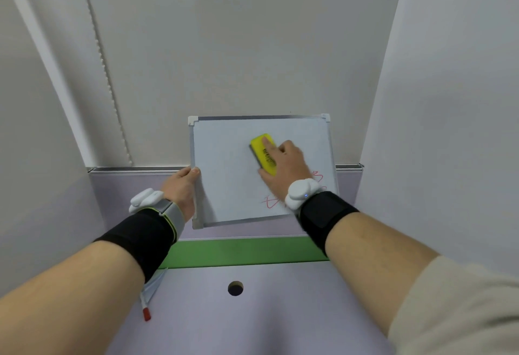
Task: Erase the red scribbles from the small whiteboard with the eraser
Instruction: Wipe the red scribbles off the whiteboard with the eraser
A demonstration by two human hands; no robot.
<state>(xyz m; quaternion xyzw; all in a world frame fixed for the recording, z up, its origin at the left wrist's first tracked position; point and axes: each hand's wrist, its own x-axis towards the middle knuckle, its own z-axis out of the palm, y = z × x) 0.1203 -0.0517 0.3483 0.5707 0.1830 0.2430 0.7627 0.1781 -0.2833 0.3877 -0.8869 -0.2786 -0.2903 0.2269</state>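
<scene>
A small whiteboard (224,175) with a grey metal frame is held up in front of me, leaning toward the wall. My left hand (182,186) grips its left edge. My right hand (283,169) presses a yellow eraser (261,148) with a dark felt underside flat against the board, right of its centre, index finger stretched along the top. Red scribbles (271,203) show at the board's lower right, partly hidden behind my right hand and wrist. The board's left and upper areas look white.
A red-capped marker (146,308) lies on the lilac desk (252,326) at the lower left, under my left forearm. A round cable hole (235,288) sits mid-desk, in front of a green strip (238,253). Light partition walls enclose the left, back and right.
</scene>
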